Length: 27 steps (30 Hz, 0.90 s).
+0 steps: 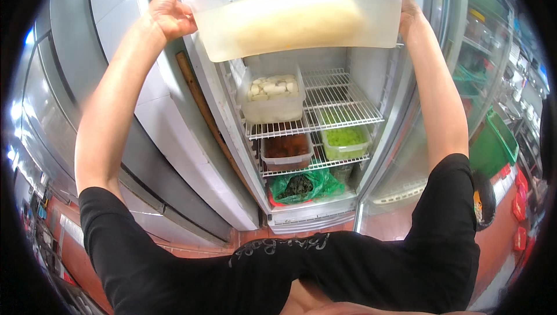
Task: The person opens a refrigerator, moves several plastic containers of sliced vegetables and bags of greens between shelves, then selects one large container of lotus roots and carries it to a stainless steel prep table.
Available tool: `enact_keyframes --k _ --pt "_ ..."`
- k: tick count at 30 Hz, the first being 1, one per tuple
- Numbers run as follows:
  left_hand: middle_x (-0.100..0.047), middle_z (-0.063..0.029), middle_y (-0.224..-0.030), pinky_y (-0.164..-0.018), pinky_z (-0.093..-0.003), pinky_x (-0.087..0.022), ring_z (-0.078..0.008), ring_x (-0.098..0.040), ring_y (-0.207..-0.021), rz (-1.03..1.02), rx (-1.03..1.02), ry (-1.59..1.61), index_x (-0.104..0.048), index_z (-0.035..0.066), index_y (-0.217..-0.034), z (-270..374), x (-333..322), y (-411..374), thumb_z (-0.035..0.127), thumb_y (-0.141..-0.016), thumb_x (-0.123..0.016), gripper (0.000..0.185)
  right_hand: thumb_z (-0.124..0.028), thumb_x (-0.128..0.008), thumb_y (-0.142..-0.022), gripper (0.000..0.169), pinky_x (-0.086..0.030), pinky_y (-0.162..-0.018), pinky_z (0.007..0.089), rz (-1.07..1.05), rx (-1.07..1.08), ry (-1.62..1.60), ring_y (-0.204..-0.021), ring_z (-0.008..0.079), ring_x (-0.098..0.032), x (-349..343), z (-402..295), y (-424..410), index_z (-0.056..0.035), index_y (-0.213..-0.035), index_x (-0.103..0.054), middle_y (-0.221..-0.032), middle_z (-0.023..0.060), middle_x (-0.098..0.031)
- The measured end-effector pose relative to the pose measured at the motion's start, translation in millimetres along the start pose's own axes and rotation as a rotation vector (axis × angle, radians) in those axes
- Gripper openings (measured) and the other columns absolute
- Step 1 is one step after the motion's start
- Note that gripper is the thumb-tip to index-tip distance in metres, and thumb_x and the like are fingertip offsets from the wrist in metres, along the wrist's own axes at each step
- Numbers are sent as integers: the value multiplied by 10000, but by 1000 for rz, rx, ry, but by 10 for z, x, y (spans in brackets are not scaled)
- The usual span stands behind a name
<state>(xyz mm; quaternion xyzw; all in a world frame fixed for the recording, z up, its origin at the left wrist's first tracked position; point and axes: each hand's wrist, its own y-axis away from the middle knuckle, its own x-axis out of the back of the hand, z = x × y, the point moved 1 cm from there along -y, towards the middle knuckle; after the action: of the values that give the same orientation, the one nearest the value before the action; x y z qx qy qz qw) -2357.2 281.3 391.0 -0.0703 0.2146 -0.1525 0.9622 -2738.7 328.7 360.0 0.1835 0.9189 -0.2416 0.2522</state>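
Both hands hold a large translucent plastic tub [213,32] up at the front of an upright refrigerator [365,75]. Through its wall shows a big pale-yellow mass [300,21], perhaps dough. My left hand [172,12] grips the tub's left end, with the thumb low on the wall and fingers near the rim. Around the right end is my right hand [409,14], its fingers mostly hidden. On the wire shelf [343,101] below stands a plastic tub [272,108] of white, rounded pieces.
Lower down are a tub of dark red-brown food [287,147], a tub of chopped green food [346,141] and a green plastic bag [322,186] with dark contents. The glass door [391,184] stands open at right. A wooden stick [204,106] leans at left. A green bin [491,145] is farther right.
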Motion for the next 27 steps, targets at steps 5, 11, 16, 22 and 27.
enact_keyframes --k 5,11,16,22,27 --pt "-490 -139 -843 -615 -269 -490 -159 -507 -637 -11 14 -85 -349 -126 -1046 -151 -27 -578 50 -650 -617 509 -225 -514 -845 198 -523 -596 303 -238 -125 -122 -669 149 -605 239 369 -845 -36 -815 -562 -750 58 -612" --pt "-440 -89 -772 -563 -246 -418 -137 -428 -557 123 80 -111 -351 -131 -951 -369 106 -1064 23 -582 -587 464 -125 -436 -846 224 -387 -420 231 -353 -106 -15 -473 78 -429 187 764 -1337 -105 -623 -449 -575 -29 -433" --pt "-418 -55 -741 -514 -210 -359 -99 -386 -543 217 168 -136 -406 -102 -888 -486 60 -1290 38 -586 -584 377 -104 -422 -818 214 -379 -432 261 -354 -116 54 -499 98 -424 192 1005 -1555 -83 -605 -431 -580 -11 -423" --pt "-522 -37 -730 -651 -285 -486 -133 -531 -625 88 57 -425 -499 10 -855 -396 312 -1390 149 -721 -610 222 -134 -436 -763 140 -441 -537 350 -486 -210 -66 -575 186 -489 137 1161 -1706 -56 -647 -444 -639 55 -478" --pt "-511 -85 -1140 -915 -359 -356 -218 -456 -1066 219 -682 -1489 -460 81 -1198 -654 -151 -564 324 -797 -576 484 -164 -442 -763 138 -456 -606 377 -427 -125 28 -635 218 -515 126 1121 -1577 -32 -729 -465 -695 82 -505"
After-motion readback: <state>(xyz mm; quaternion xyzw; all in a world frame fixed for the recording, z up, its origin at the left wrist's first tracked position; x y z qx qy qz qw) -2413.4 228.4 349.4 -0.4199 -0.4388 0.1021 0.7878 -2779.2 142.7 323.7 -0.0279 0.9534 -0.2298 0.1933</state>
